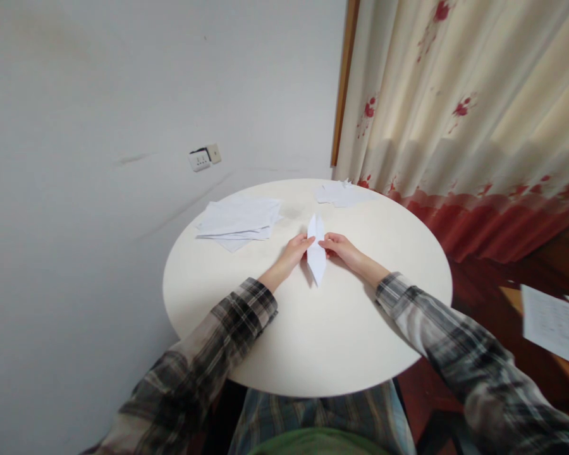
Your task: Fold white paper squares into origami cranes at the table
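A narrow piece of folded white paper (pixel 317 256) is held between my two hands over the round table. It has a pointed lower end and a split upper end. My left hand (pixel 296 249) pinches its left edge, thumb on the front face. My right hand (pixel 340 247) grips the right edge in the same way, its thumb near the paper's middle. The fingers behind the paper are partly hidden.
The round white table (pixel 303 341) stands close to the wall. A stack of white paper (pixel 239 218) lies at its left. More paper pieces (pixel 339 193) lie at the far edge. A patterned curtain (pixel 455 126) hangs at right, and printed sheets (pixel 552 322) rest beyond the table.
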### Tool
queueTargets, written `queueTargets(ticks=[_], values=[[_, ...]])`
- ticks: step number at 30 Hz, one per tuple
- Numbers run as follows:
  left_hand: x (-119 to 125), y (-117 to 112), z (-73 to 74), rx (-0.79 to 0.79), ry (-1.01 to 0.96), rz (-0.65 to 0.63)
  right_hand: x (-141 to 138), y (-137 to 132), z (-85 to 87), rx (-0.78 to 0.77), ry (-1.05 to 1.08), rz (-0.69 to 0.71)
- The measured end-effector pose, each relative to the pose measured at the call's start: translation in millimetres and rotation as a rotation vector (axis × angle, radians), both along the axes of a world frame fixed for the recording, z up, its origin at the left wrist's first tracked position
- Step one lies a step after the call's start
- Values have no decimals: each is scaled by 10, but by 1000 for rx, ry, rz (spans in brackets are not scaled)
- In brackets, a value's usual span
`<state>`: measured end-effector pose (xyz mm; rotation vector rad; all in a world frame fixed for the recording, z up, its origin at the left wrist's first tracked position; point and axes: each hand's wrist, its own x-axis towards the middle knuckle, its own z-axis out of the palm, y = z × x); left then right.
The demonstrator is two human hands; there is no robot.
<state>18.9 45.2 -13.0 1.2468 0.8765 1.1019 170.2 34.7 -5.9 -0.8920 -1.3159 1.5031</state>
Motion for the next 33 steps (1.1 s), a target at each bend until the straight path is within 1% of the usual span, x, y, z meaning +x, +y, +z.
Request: queueTargets(ticks=[4,10,13,16,19,23,28,33], values=[[-9,-10,-5,40,47,-50,2,-35,34,37,-54,21],[-2,-34,-3,68,62,-73,2,-46,28,46,-90,51],[-5,-54,20,72,88,-53,-9,-47,19,50,-99,48],[-10,-66,46,75,120,0,-27,-48,14,47,-83,22],[-12,-57,49,73,107,32,-39,-47,11,39,-63,12],[-10,-16,11,93,70,26,-27,-33,7,56,-68,6],[-16,26,-27,87,85,-9,-1,-16,13,71,-57,-39],[-11,36,-28,72,76,15,-17,-17,21,46,-36,-37]])
